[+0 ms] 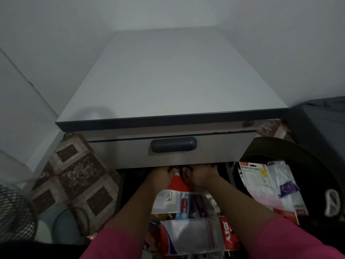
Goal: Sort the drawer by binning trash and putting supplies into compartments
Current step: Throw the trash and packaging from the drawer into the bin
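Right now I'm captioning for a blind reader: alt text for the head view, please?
Both hands, left and right, reach together deep into an open lower drawer cluttered with packets, under a grey cabinet's closed drawer; a stapler set package lies in a dark bin at right.

Both hands, left point(162, 174) and right point(202, 174), reach forward together, fingers curled

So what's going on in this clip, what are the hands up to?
A person in pink sleeves reaches both hands, left hand and right hand, into the back of an open lower drawer under the closed top drawer. What the curled fingers grip is unclear. Packets still clutter the drawer; a stapler set package lies in the black bin.
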Tool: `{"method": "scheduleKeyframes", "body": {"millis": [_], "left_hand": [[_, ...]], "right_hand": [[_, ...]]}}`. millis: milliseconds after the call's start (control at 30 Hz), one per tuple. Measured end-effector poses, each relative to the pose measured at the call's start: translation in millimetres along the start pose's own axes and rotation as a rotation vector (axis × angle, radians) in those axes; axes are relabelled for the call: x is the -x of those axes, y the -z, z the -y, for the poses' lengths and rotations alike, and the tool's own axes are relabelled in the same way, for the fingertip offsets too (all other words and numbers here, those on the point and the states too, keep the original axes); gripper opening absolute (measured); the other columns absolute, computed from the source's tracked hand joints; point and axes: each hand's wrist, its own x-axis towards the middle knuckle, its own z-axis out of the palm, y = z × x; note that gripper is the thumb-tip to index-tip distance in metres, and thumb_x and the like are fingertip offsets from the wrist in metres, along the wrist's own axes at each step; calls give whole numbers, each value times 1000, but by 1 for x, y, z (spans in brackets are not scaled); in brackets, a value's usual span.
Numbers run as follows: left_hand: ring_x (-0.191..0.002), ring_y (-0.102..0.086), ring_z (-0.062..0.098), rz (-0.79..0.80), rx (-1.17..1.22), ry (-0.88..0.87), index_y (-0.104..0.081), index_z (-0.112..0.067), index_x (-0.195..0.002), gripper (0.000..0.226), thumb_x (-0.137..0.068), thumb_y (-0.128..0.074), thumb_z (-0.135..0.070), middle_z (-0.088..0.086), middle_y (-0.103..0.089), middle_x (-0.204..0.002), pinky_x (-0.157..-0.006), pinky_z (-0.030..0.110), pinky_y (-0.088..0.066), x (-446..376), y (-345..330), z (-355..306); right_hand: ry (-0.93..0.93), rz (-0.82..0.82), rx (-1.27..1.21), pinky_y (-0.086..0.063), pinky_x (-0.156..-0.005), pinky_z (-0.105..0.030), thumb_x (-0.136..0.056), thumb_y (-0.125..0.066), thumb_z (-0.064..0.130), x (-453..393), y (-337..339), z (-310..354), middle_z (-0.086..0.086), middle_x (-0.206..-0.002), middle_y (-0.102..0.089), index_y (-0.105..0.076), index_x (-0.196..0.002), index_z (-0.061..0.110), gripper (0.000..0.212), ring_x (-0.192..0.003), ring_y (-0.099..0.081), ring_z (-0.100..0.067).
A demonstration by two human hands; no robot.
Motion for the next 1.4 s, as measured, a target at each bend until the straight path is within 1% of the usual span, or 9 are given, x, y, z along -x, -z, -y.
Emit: {"method": "scheduleKeyframes", "body": {"millis": [133,333,633,767,867,967,1167,1267,1400], "left_hand": [[-117,-51,25,27,-8,17,-51,-26,-131,44,-97,-37,-51,7,-47,-136,-101,40,-41,19,-6,4],[-127,-45,26,45,30,2,-45,-22,-141,48,-99,-40,-46,10,-34,-147,-102,28,-37,62,-5,-2],[-82,-62,19,36,253,-28,-63,-29,-75,24,-94,-49,-31,-2,-64,-89,-74,27,-50,119,-4,1],[-99,-63,25,-79,424,-30,-69,-23,-101,17,-95,-54,-29,7,-65,-108,-90,42,-51,133,-16,7],[-105,-61,19,-96,592,14,-53,-26,-131,53,-81,-71,-26,4,-52,-133,-81,35,-57,142,-19,8],[-99,-65,21,-117,715,106,-43,-21,-135,86,-60,-81,-40,9,-57,-127,-77,39,-59,145,-22,13],[-98,-67,21,-34,789,239,-34,-17,-138,114,-43,-88,-51,7,-61,-121,-82,44,-57,140,-35,18],[-106,-62,26,28,765,305,-22,-17,-142,100,-67,-86,-27,9,-55,-127,-88,43,-54,156,-29,4],[-115,-56,28,9,643,329,-6,-16,-150,110,-71,-83,-11,12,-51,-133,-96,46,-49,153,-32,4]], "right_hand": [[-12,167,62,-28,-108,-50,-96,-25,57,27,5,3,-11,-147,-36,-35,-143,33,53,-133,-34,-36],[106,323,-8,-38,-105,-38,-101,-37,40,76,23,6,-11,-142,-45,-40,-143,24,45,-126,-46,-29],[211,266,73,-37,-101,-28,-96,-51,34,127,28,0,-9,-144,-44,-40,-143,18,52,-129,-44,-24],[298,161,55,-40,-95,-28,-93,-56,28,146,20,-11,-7,-140,-48,-40,-143,22,53,-124,-48,-23],[286,77,-28,-41,-102,-34,-88,-65,26,154,9,-19,-9,-149,-33,-21,-151,23,77,-130,-43,-27],[251,46,-40,-42,-103,-39,-86,-68,23,158,4,-22,-10,-151,-26,-15,-152,22,85,-131,-42,-30],[212,13,-36,-48,-80,-30,-78,-74,26,163,15,-15,-6,-121,-46,-51,-120,16,49,-101,-55,-22],[179,231,3,-46,-82,-30,-73,-79,30,168,28,-12,0,-113,-56,-62,-105,18,39,-99,-54,-17],[198,653,204,-39,-94,-33,-75,-78,28,178,33,-6,3,-137,-46,-55,-129,24,59,-126,-42,-22]]}}
